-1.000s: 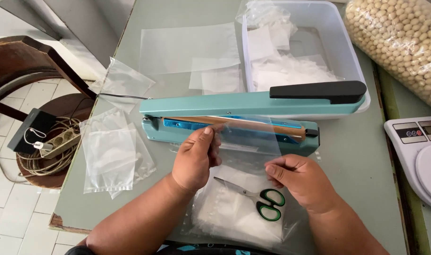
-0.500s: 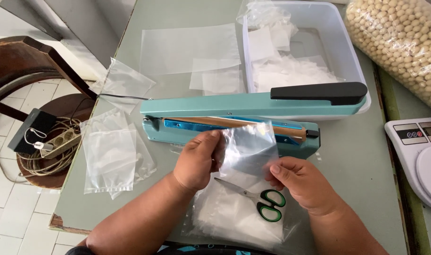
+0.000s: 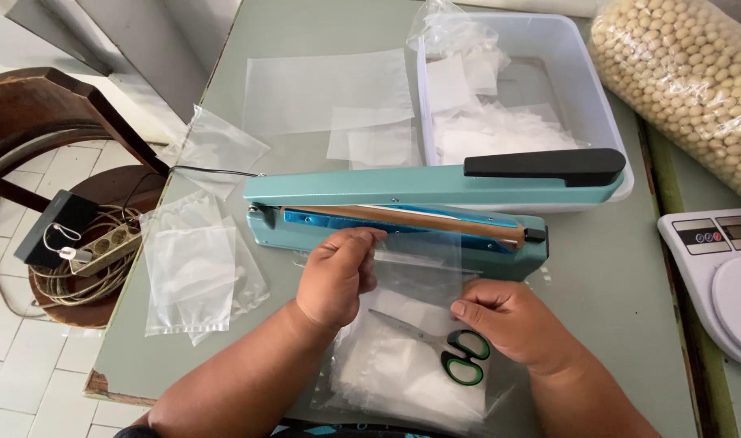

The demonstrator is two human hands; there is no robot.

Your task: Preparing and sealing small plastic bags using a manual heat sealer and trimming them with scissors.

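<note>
A teal heat sealer point(image 3: 403, 212) with a black handle stands open across the table. My left hand point(image 3: 338, 272) pinches the left edge of a clear plastic bag point(image 3: 419, 264) whose far edge lies on the sealer's brown strip. My right hand point(image 3: 512, 320) holds the bag's right edge near its lower corner. Under my hands lie scissors with green and black handles point(image 3: 460, 357) on a heap of clear bags point(image 3: 403, 377).
A clear plastic tub point(image 3: 581, 97) of bags stands behind the sealer. A large sack of pale beans point(image 3: 687, 81) lies at the right, with a white kitchen scale point(image 3: 723, 276) below it. Loose bags point(image 3: 192, 276) lie at the left edge; a wooden chair point(image 3: 54, 146) holds a power strip.
The bag was lifted and curled between my hands half a second ago; now it lies flat again with its edge on the sealing strip. Both hands have kept their hold.
</note>
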